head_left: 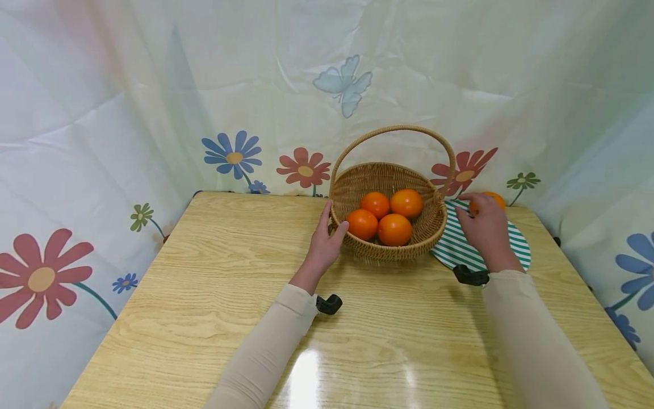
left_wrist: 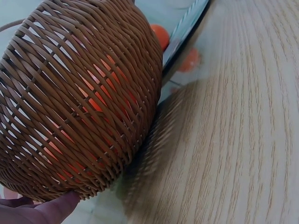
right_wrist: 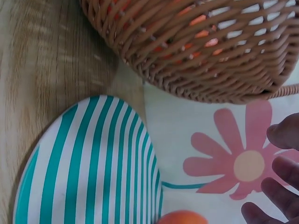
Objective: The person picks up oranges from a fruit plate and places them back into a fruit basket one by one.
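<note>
A woven wicker basket [head_left: 393, 253] with a tall arched handle [head_left: 401, 128] stands at the back of the table, and several oranges [head_left: 395, 230] lie in it. My left hand [head_left: 325, 245] holds its left end at the rim; the left wrist view shows the thumb [left_wrist: 63, 205] against the wicker. To the right of the basket, my right hand [head_left: 484, 230] hovers above a green-and-white striped plate [right_wrist: 93, 168]. Its fingers are spread and loosely bent, with nothing between them. One more orange [head_left: 494, 199] is at the plate's far side, partly behind this hand.
The wooden table [head_left: 245, 250] extends left and forward of the basket. A pale curtain [head_left: 265, 85] with printed flowers and a butterfly hangs close behind the table's back edge and along both sides. Dark wrist cameras [head_left: 329, 304] are worn on both wrists.
</note>
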`<state>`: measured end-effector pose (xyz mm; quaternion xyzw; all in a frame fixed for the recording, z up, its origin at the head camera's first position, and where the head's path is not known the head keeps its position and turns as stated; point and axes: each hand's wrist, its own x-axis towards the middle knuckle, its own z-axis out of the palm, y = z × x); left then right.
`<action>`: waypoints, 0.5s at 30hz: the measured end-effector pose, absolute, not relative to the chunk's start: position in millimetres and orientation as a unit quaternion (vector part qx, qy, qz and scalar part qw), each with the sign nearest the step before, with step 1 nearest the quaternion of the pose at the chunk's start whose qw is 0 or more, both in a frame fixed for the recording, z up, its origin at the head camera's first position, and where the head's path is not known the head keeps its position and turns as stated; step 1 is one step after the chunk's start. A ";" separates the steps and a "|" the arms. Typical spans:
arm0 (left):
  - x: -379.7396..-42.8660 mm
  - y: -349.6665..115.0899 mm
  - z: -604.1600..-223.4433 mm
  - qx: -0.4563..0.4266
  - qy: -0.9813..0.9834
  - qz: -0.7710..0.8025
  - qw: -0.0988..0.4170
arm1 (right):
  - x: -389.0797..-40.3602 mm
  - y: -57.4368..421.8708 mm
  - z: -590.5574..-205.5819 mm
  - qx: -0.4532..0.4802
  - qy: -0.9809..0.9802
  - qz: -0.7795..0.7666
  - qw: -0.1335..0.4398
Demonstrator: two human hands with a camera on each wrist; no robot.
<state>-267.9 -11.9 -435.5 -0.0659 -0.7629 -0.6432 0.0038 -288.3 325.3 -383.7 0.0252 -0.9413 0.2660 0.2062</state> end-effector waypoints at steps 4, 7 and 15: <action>-268.3 -11.6 -436.1 -0.061 -0.764 -0.642 0.002 | -293.4 330.4 -384.7 0.016 -0.942 0.270 0.197; -268.0 -11.5 -435.5 -0.059 -0.765 -0.642 0.002 | -296.3 334.4 -385.2 0.013 -0.941 0.274 0.197; -266.7 -12.1 -433.4 -0.059 -0.767 -0.639 -0.001 | -302.3 342.2 -387.3 -0.008 -0.940 0.283 0.191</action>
